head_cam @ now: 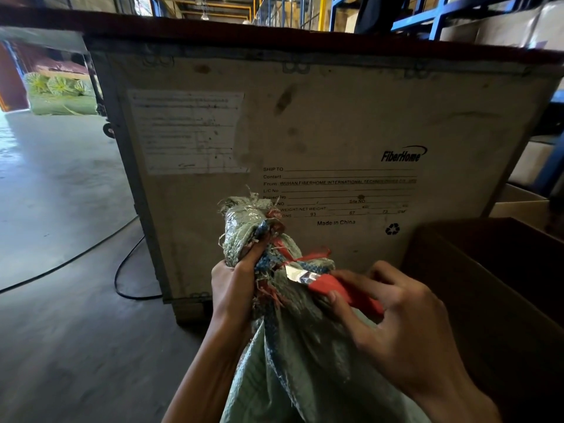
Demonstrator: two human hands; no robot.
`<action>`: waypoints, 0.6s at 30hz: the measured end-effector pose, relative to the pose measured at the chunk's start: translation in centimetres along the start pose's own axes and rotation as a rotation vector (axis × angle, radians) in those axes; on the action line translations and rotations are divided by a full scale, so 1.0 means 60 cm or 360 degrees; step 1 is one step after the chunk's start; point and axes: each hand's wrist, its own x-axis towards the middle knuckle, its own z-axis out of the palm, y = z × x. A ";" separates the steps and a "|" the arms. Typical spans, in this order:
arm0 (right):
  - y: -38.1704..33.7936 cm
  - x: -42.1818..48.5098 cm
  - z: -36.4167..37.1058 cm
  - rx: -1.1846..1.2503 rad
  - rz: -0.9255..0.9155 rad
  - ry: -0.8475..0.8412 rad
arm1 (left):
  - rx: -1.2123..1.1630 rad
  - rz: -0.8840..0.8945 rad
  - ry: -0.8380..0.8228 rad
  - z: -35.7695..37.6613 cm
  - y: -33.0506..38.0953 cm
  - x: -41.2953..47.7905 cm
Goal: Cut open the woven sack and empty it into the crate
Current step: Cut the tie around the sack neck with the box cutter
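A grey-green woven sack (299, 370) stands upright at the bottom centre, its neck bunched and tied with red string (308, 257). My left hand (233, 282) grips the bunched neck just below the frayed top. My right hand (393, 325) holds a red-handled utility knife (338, 286); its short blade (294, 273) touches the sack at the tie. Behind the sack stands a large pale wooden crate (335, 117) with printed shipping text.
An open brown cardboard box (488, 294) sits at the right, close to my right hand. A black cable (122, 270) loops over the concrete floor at the left. Green rolled bundles (58, 93) lie far left. Blue shelving (427, 16) rises behind the crate.
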 end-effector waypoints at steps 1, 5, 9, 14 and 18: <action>-0.001 -0.001 0.001 0.0006 0.0001 0.0000 | 0.0000 0.0005 0.0000 0.000 0.000 -0.001; -0.001 -0.001 0.004 0.0004 -0.0002 -0.0002 | 0.0028 0.0063 0.0002 -0.001 0.000 -0.001; 0.001 -0.002 0.008 0.0022 0.0006 0.0010 | 0.0046 0.0106 -0.0002 -0.002 0.000 -0.001; 0.005 -0.003 0.013 -0.0025 -0.0020 0.0009 | 0.0017 0.0086 -0.0025 -0.003 0.000 -0.005; 0.006 -0.003 0.024 -0.0098 -0.0053 0.0125 | -0.0013 0.0048 -0.0040 -0.004 0.001 -0.006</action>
